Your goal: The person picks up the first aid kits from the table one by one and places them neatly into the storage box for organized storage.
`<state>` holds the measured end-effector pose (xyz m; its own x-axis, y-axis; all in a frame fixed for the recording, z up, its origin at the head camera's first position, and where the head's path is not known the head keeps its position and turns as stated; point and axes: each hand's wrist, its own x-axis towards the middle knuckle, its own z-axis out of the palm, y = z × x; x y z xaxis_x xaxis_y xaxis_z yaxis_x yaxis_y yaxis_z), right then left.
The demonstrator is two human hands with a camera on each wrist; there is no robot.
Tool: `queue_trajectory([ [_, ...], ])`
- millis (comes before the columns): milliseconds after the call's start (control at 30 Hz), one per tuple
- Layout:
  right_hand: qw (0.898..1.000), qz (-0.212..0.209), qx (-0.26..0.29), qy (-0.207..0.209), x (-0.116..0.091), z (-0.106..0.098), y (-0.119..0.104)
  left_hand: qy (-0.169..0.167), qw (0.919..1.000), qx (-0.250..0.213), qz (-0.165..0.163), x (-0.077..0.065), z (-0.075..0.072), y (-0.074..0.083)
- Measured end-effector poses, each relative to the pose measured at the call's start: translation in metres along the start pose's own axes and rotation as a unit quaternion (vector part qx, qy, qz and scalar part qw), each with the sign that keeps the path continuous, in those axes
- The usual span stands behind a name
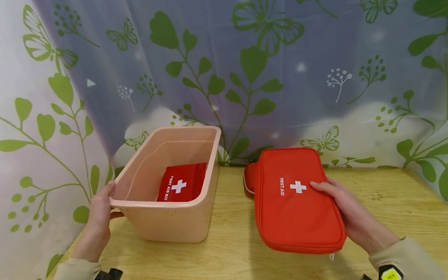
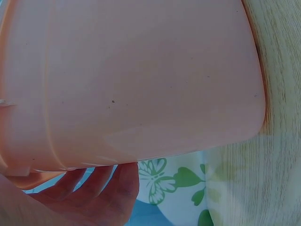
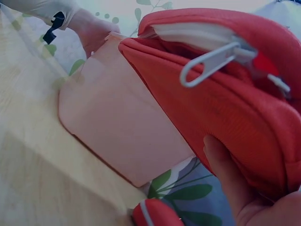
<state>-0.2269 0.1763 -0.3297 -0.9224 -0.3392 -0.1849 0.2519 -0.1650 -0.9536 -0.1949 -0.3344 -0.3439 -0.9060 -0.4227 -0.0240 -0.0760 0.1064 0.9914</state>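
Observation:
My left hand [image 1: 98, 222] grips the near left corner of a pink plastic bin [image 1: 164, 226], thumb at the rim. In the left wrist view, its fingers [image 2: 123, 188] lie along the bin's outer wall. Inside the bin, a red first aid kit pouch [image 1: 194, 182] with a white cross leans against the side. My right hand [image 1: 346, 208] holds a larger red first aid bag [image 1: 297, 217] by its right edge, thumb on the front and tilted above the table. In the right wrist view, the bag's zipper pull [image 3: 207, 63] hangs by a partly unzipped opening.
Behind the held bag, a small red case [image 1: 249, 178] with a pale zipper line stands on the wooden table [image 1: 224, 269]. A curtain [image 1: 315, 54] printed with leaves and butterflies hangs along the back and left. Both wrists wear black camera mounts.

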Motion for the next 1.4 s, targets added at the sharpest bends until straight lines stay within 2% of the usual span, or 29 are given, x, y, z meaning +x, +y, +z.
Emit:
queue_trajectory([
  [333, 1.000, -0.018, -0.002, -0.001, 0.003, 0.006, -0.025, 0.001, 1.0000, 0.001, 0.002, 0.000, 0.000, 0.000],
  [800, 0.997, -0.055, 0.043, -0.022, 0.008, 0.013, -0.043, 0.002, 1.0000, -0.003, 0.005, 0.000, 0.001, -0.001],
  [1100, 0.996, -0.052, 0.069, -0.019, 0.010, 0.016, -0.053, 0.009, 0.9999, -0.003, 0.006, -0.001, 0.001, 0.000],
  [1400, 0.994, -0.056, 0.090, -0.018, 0.017, 0.029, -0.058, 0.007, 0.9999, -0.008, 0.005, -0.001, 0.001, 0.000],
])
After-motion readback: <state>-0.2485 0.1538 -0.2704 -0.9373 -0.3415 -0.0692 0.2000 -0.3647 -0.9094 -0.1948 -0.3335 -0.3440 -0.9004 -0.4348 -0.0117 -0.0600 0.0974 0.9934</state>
